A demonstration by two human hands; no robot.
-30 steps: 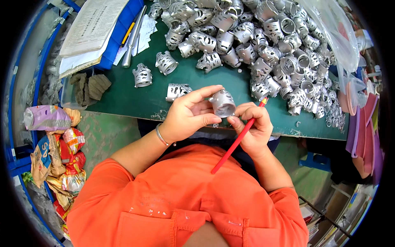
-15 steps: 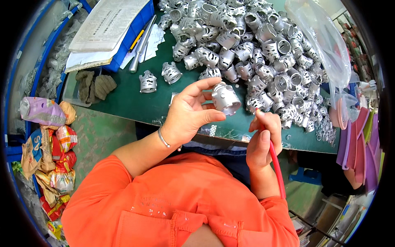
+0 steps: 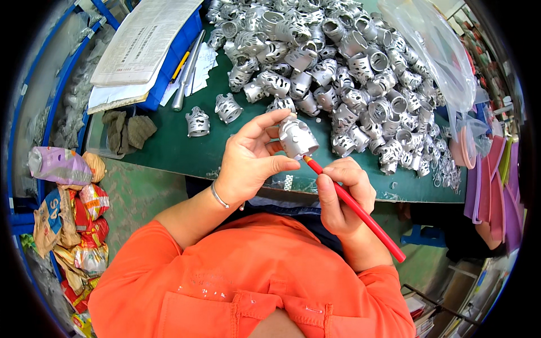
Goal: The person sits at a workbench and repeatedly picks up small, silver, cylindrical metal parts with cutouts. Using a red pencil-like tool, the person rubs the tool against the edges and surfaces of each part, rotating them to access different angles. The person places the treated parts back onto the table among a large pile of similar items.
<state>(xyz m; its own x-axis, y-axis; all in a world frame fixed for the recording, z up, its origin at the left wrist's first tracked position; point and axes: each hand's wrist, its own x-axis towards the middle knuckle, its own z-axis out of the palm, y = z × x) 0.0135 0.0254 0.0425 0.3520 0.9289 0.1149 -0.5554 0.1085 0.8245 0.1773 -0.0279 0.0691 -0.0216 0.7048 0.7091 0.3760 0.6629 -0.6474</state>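
Observation:
Between the thumb and fingers of my left hand (image 3: 248, 155) is a silver metal sleeve (image 3: 297, 137), a short hollow cylinder with cutouts, tilted with its open end toward the lower right. My right hand (image 3: 348, 197) is closed on a red, pen-like tool (image 3: 366, 218) with a slim, yellowish tip. That tip is at the sleeve's lower rim; whether it touches cannot be made out. Two similar sleeves stand apart on the green table, one (image 3: 198, 121) to the left and another (image 3: 228, 108) beside it.
A large heap of silver sleeves (image 3: 338, 67) covers the table's far right, with a clear plastic bag (image 3: 434, 50) over its edge. At the far left are a blue tray (image 3: 177, 56) with papers, a metal rod (image 3: 187, 73) and grey gloves (image 3: 128, 132). Small metal bits (image 3: 445, 169) lie at the right edge.
The red tool has swung up from hanging low by my right wrist, and its tip has come to the sleeve's rim. My right hand has moved left, closer to my left hand.

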